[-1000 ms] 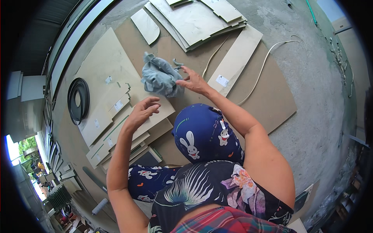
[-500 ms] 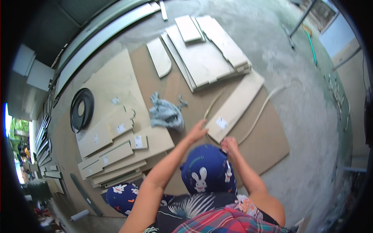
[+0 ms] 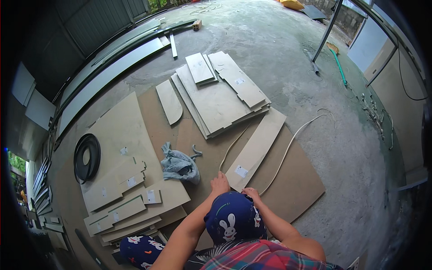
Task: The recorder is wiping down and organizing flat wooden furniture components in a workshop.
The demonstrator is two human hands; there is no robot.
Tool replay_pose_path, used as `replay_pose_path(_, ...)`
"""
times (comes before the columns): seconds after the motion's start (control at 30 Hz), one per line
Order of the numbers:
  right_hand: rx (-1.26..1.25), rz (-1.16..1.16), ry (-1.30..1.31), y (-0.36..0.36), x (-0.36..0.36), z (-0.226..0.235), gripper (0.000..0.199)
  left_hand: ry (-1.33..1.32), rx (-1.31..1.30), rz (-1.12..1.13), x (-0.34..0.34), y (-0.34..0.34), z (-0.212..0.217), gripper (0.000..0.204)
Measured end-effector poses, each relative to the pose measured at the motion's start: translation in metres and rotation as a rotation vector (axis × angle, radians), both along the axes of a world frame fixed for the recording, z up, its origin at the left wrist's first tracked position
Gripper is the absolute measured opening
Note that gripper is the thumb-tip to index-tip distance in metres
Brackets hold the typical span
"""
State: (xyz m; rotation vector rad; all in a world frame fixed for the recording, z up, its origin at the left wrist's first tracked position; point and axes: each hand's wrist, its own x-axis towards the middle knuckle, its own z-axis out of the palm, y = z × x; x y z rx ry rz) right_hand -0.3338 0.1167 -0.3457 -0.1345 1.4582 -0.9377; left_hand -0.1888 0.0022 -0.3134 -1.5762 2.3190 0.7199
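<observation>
A long cream board (image 3: 258, 146) with a white label lies slanted on a brown sheet. At its near left corner my left hand (image 3: 220, 183) is closed on a thin cream strip (image 3: 230, 147), which curves away along the board's left side. My right hand (image 3: 252, 194) is at the near right corner with its fingers curled in, partly hidden behind my knee; what they grip is too small to tell. Another length of pale strip (image 3: 294, 137) bends across the sheet and floor and ends near my right hand.
Stacked cream panels (image 3: 200, 101) lie beyond the board, beside a round-ended panel (image 3: 169, 102). To the left are a crumpled grey-blue cloth (image 3: 180, 165), labelled boards (image 3: 130, 211) and a black coil (image 3: 80, 157). A metal post (image 3: 327, 38) stands at the far right.
The view has tilted up, so more far floor shows and everything sits lower. Both hands stay at the board's near end; the board has not visibly moved.
</observation>
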Motion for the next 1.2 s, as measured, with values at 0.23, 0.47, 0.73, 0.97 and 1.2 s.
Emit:
replay_pose_path(0.23,-0.093,-0.056,0.085,0.012,0.010,0.023,0.016,0.011,-0.037,-0.031,0.013,0.005,-0.013,0.041)
replay_pose_path(0.47,-0.077,0.028,0.127,0.004,0.010,0.025,0.020,0.156,0.274,0.136,0.010,-0.003,0.003,0.050)
replay_pose_path(0.73,-0.188,0.098,0.146,0.001,0.002,0.040,0.021,0.217,0.381,0.186,0.016,-0.017,-0.022,0.050)
replay_pose_path(0.97,-0.117,-0.181,-0.038,0.008,-0.005,0.052,0.026,0.389,0.316,0.254,0.013,-0.009,0.006,0.045)
replay_pose_path(1.2,-0.196,-0.123,-0.030,0.003,-0.025,0.058,0.034,0.975,0.549,0.759,0.002,0.015,0.037,0.049)
